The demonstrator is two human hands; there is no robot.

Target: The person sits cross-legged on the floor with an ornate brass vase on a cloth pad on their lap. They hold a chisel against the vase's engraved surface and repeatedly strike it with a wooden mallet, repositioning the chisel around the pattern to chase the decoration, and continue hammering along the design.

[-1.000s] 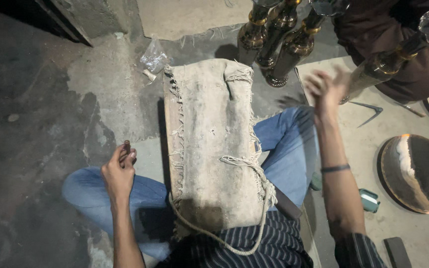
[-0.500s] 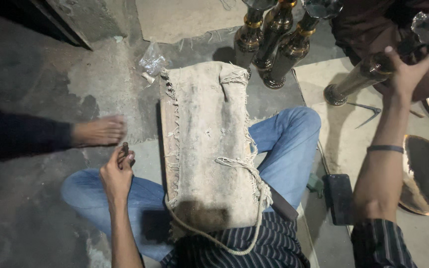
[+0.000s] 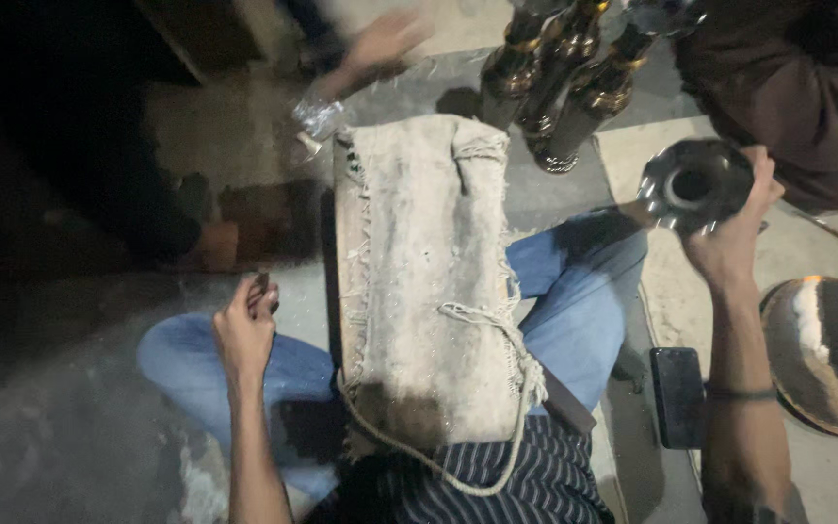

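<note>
My right hand [image 3: 729, 238] grips a shiny metal vase-like piece [image 3: 692, 184], lifted at the right with its open round mouth turned toward me. My left hand [image 3: 244, 325] hovers over my left knee, its fingers pinched on a small dark object [image 3: 262, 283] that I cannot identify. Between my legs a board wrapped in worn pale sackcloth [image 3: 429, 281] lies across my lap, tied on with a rope. I sit cross-legged in blue jeans.
Several tall brass vases [image 3: 560, 82] stand on the floor behind the board. Another person's hand [image 3: 380, 44] reaches in at the top near a crumpled plastic wrapper [image 3: 317, 116]. A second person in brown [image 3: 797, 87] sits top right. A dark phone [image 3: 679, 396] and a round metal plate [image 3: 826, 354] lie at my right.
My right hand took hold of the metal piece at the far right and drew it closer, its mouth facing me. The other person's arm left the spot by my knee; a hand shows at top.
</note>
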